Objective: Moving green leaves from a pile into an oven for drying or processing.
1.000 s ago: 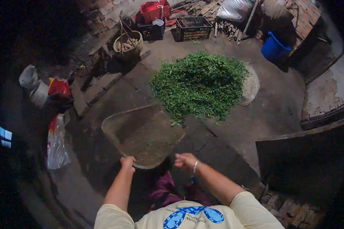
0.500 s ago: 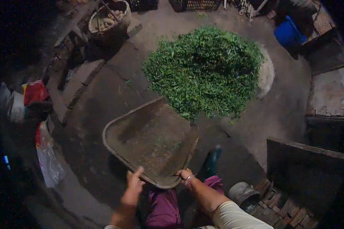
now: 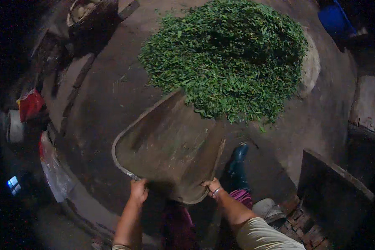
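Note:
A brown, scoop-shaped winnowing basket (image 3: 171, 148) is held in front of me, its wide mouth facing the green heap. My left hand (image 3: 138, 190) is closed around the rim at its near left corner. My right hand (image 3: 213, 187), with a bracelet at the wrist, grips the rim at the near right. A large heap of chopped green leaves (image 3: 233, 62) lies on the floor just beyond the basket's mouth. The basket's inside shows almost no leaves.
A pale round mat or tray edge (image 3: 311, 66) shows right of the heap. My boot (image 3: 238, 160) stands right of the basket, near a grey bucket (image 3: 268, 210). A dark panel (image 3: 329, 183) stands at right, a blue tub (image 3: 335, 20) far right, a basket (image 3: 85, 12) far left.
My left hand has shifted left along the rim and closed on it. The basket's tilt has changed, and green scraps inside it no longer show. The view has moved closer to the heap.

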Tool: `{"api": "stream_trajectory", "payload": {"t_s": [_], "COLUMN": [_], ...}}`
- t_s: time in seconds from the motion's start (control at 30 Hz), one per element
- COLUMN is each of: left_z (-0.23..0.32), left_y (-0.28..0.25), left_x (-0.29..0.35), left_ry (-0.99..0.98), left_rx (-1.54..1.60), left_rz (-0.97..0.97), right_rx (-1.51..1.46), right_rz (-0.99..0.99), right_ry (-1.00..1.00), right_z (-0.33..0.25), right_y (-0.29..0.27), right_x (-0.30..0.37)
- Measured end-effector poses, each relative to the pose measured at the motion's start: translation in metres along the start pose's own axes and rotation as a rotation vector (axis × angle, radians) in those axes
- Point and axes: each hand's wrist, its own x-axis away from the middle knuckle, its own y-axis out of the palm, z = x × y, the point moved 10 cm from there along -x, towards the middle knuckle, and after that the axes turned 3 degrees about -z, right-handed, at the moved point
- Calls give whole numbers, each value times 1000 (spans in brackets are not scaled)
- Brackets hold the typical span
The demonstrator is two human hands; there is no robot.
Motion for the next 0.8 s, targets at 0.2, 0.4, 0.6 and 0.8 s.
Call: {"api": "stream_trajectory", "payload": {"t_s": [0.2,0.4,0.6,0.8], "left_z": [30,9,2,40], "left_y": [58,56,94,265], "left_x": [-2,12,30,25], "left_ry": [107,-27,-64,67], "left_rx": [67,-13,-44,18], "left_rz": [37,-6,35,-262], "right_rx": [90,-20,-176,-138], "right_rz": [28,20,-73,65], "right_ry": [45,-115,-147,-263], "right_z": [-73,-73,-108,-268], "right_y": [-16,-43,-63,-133], "right_x": [20,20,6,19]}}
